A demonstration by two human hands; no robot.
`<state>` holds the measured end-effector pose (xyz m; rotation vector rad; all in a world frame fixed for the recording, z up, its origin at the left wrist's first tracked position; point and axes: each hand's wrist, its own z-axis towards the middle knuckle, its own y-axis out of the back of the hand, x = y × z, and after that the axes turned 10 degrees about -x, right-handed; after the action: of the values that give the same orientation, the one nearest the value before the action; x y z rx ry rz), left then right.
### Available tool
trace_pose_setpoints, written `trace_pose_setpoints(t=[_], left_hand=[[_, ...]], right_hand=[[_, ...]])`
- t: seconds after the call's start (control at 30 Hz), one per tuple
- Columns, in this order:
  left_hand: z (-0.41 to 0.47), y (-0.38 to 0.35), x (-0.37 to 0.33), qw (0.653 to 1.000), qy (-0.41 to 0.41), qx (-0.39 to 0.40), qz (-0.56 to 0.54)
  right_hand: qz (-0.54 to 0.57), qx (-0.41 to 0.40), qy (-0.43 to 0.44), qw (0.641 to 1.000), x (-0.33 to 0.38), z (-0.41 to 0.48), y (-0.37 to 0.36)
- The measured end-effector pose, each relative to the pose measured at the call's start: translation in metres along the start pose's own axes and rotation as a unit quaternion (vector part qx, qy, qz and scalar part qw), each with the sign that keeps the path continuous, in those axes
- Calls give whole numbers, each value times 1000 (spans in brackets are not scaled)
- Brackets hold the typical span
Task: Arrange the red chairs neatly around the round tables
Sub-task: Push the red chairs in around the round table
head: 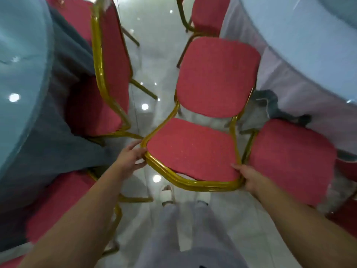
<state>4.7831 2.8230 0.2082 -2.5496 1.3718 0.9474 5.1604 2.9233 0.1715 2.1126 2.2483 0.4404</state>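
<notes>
A red chair (195, 151) with a gold frame stands right in front of me, its backrest nearest and its seat (218, 76) pointing away. My left hand (131, 157) grips the left top corner of the backrest frame. My right hand (249, 178) grips the right top corner. A round table with a grey-blue cloth (23, 74) is on the left. On the right is a round table with a white cloth (301, 45).
Other red chairs surround me: one tucked at the left table (114, 60), one low left (58, 202), one on the right (291, 161), one far ahead (208, 14). A glossy white floor aisle (152, 55) runs between the tables. My legs and shoe (168, 194) are below.
</notes>
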Motion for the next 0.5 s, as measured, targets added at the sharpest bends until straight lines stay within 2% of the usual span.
trace_pose_setpoints(t=[0.17, 0.3, 0.4, 0.5], left_hand=[[-29, -17, -53, 994, -83, -18, -67], [-39, -27, -88, 983, -101, 33, -152], [-48, -32, -112, 979, -128, 105, -119], [-59, -42, -130, 977, -141, 155, -38]], right_hand=[[56, 34, 12, 998, 25, -49, 11], [137, 70, 0, 988, 29, -80, 8], [196, 100, 27, 975, 31, -105, -2], [205, 96, 73, 971, 23, -128, -6]])
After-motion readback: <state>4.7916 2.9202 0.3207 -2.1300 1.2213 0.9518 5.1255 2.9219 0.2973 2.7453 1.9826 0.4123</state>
